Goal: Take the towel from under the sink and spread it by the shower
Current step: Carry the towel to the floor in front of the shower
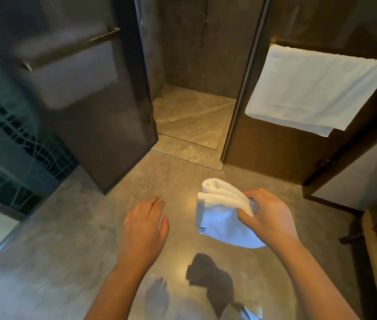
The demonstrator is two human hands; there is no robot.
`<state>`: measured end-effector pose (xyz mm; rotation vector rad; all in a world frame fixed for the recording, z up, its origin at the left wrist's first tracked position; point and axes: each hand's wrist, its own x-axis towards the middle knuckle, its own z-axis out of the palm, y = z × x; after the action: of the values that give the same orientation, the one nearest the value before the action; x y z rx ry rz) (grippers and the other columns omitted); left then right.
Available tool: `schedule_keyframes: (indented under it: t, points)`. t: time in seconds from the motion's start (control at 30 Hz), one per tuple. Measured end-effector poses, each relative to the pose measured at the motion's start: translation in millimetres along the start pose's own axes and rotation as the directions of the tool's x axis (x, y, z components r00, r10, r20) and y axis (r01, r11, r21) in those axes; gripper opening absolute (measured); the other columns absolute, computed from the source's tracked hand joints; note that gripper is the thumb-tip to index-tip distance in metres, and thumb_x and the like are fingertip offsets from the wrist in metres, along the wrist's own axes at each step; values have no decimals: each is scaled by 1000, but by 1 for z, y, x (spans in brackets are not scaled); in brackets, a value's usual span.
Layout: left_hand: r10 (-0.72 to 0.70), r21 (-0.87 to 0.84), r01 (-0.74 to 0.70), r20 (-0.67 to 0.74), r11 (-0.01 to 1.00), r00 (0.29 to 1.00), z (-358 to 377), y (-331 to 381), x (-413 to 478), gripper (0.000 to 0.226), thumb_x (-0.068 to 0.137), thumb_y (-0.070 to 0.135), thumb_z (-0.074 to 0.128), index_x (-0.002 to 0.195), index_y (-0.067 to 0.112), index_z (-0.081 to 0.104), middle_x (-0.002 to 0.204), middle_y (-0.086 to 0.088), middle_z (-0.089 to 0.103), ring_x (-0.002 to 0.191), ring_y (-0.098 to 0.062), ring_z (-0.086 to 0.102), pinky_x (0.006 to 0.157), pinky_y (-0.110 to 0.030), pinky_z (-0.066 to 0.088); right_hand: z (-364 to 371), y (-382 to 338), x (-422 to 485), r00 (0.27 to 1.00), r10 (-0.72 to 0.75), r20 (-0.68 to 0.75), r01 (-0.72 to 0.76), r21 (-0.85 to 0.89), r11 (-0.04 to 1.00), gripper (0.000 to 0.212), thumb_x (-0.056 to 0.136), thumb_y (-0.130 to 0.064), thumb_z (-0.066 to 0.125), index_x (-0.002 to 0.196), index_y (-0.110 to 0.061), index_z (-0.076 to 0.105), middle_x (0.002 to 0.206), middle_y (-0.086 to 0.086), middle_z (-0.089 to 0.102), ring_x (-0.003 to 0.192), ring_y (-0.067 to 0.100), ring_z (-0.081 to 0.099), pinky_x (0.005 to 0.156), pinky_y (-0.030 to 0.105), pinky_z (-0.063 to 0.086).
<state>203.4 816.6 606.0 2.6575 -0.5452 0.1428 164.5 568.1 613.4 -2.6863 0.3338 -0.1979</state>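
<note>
White towel (223, 218) hangs folded from right hand (268, 215) (pinched); left hand (144, 225) apart.

The white towel (223, 218), still folded, hangs in the air above the grey floor.

Fluffy white terry-cloth towel (223, 218); glossy mottled concrete floor (86, 227).

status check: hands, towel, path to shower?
Right hand pinching folded towel above floor; left hand open, empty. Not spread yet. Shower entry ahead, nothing blocking.
</note>
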Motion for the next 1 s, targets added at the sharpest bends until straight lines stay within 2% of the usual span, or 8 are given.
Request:
schedule_keyframes:
  t: [0.27, 0.53, 0.63, 0.7, 0.77, 0.87, 0.93, 1.0]
  points:
    - [-172, -75, 166, -79, 983, 982, -52, -134, -50, 42, 77, 22, 40, 94, -6, 66, 96, -26, 68, 85, -39, 66, 74, -50, 55, 69, -146, 8, 987, -79, 141, 63, 115, 991, 29, 75, -27, 68, 103, -21, 63, 104, 2, 67, 90, 21, 59, 65, 26, 38]
    - [-250, -113, 239, -102, 964, 963, -54, -209, -8, 39, 79, 21, 40, 98, -2, 65, 99, -22, 68, 87, -37, 66, 75, -51, 53, 120, -226, 64, 960, -184, 213, 147, 177, 973, 28, 74, -20, 71, 101, -17, 64, 102, 2, 66, 87, 14, 55, 63, 16, 31]
    - [-228, -51, 224, -100, 973, 968, -61, -237, 24, 32, 77, 16, 50, 97, -2, 66, 95, -22, 70, 83, -35, 68, 70, -48, 55, 138, -245, 96, 960, -188, 206, 151, 184, 971, 27, 72, -18, 71, 98, -16, 65, 99, 3, 66, 84, 15, 54, 59, 14, 29]
    - [-180, -10, 179, -77, 984, 981, -71, -253, 50, 36, 78, 20, 43, 95, -1, 66, 93, -21, 70, 82, -33, 68, 68, -44, 56, 146, -258, 120, 965, -180, 192, 148, 173, 974, 28, 71, -19, 71, 98, -17, 65, 99, 2, 66, 85, 18, 56, 57, 14, 27]
    - [-134, 18, 136, -64, 991, 989, -78, -271, 76, 35, 77, 19, 43, 96, -1, 65, 95, -20, 70, 83, -32, 68, 70, -42, 56, 154, -267, 143, 969, -164, 186, 133, 169, 977, 29, 71, -20, 71, 100, -18, 65, 101, 2, 66, 89, 20, 58, 62, 18, 29]
    - [-117, 14, 118, -69, 993, 991, -80, -293, 114, 24, 77, 6, 61, 100, -1, 64, 100, -21, 68, 88, -36, 66, 77, -46, 53, 161, -278, 177, 978, -136, 160, 106, 184, 977, 30, 72, -19, 71, 101, -16, 64, 101, 3, 66, 90, 21, 58, 64, 21, 31]
    - [-115, 19, 117, -69, 993, 991, -80, -305, 137, 30, 70, 0, 72, 99, -3, 65, 98, -22, 69, 88, -36, 66, 76, -49, 53, 164, -284, 196, 984, -114, 136, 87, 194, 977, 30, 71, -16, 72, 100, -14, 65, 99, 6, 67, 89, 24, 59, 62, 19, 29]
    - [-83, 23, 84, -47, 996, 995, -79, -315, 159, 28, 70, 5, 67, 97, -3, 66, 97, -22, 69, 87, -36, 67, 75, -50, 53, 167, -289, 213, 990, -86, 109, 64, 191, 980, 29, 70, -14, 72, 99, -13, 65, 97, 8, 67, 88, 26, 59, 60, 18, 27]
